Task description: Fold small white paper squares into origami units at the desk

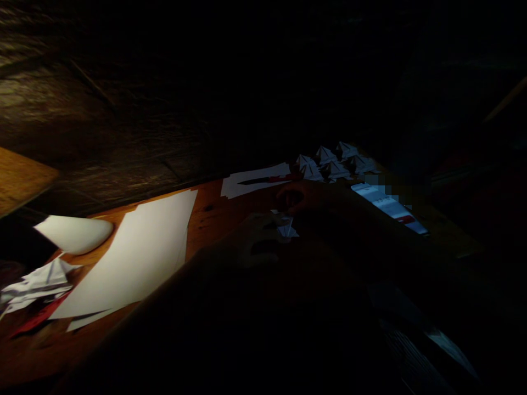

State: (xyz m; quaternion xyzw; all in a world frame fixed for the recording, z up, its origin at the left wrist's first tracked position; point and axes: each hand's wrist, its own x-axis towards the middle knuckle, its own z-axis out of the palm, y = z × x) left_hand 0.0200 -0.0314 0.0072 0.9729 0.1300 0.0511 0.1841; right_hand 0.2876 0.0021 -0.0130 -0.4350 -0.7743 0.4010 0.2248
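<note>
A small piece of folded white paper (287, 227) lies at the fingertips of my left hand (257, 241), whose fingers bend around its left side. Deep shadow covers my right hand (293, 197), just above the paper. Its fingers are curled, and what they hold, if anything, is lost in the dark. Behind it a knife (263, 180) with a red handle rests on a short stack of paper sheets (239, 186). Several folded paper shapes (337, 170) with pointed tops stand in rows beyond my right hand.
Large white sheets (140, 252) lie on the wooden table (206, 219) at left. Beside them are a curled sheet (76, 235), crumpled paper (41, 282) and a red item (39, 318). A lit phone-like screen (382, 203) lies at right. A dark wall (102, 126) stands behind.
</note>
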